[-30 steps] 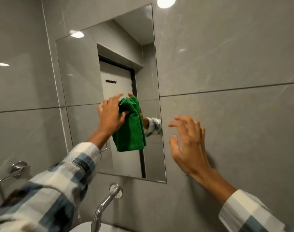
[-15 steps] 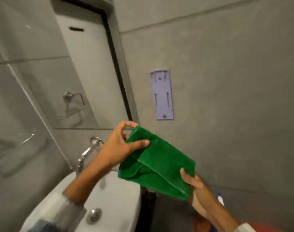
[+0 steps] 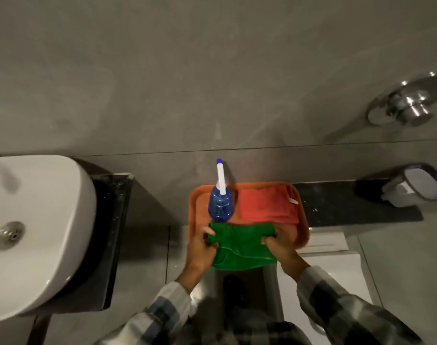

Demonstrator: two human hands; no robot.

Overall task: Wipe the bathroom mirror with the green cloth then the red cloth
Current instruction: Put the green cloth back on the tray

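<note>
The green cloth is spread over the near edge of an orange tray. My left hand pinches its left corner and my right hand grips its right corner. The red cloth lies folded on the tray's far right part, just beyond the green one. The mirror is out of sight in this downward view.
A blue spray bottle with a white nozzle stands on the tray's left side. A white basin sits at the left on a dark counter. A white toilet tank is under the tray; chrome fittings stick out from the right wall.
My left hand took the green cloth off the mirror, my right hand joined it, and both carried it down onto the tray. My view swung from the mirror to the tray.
</note>
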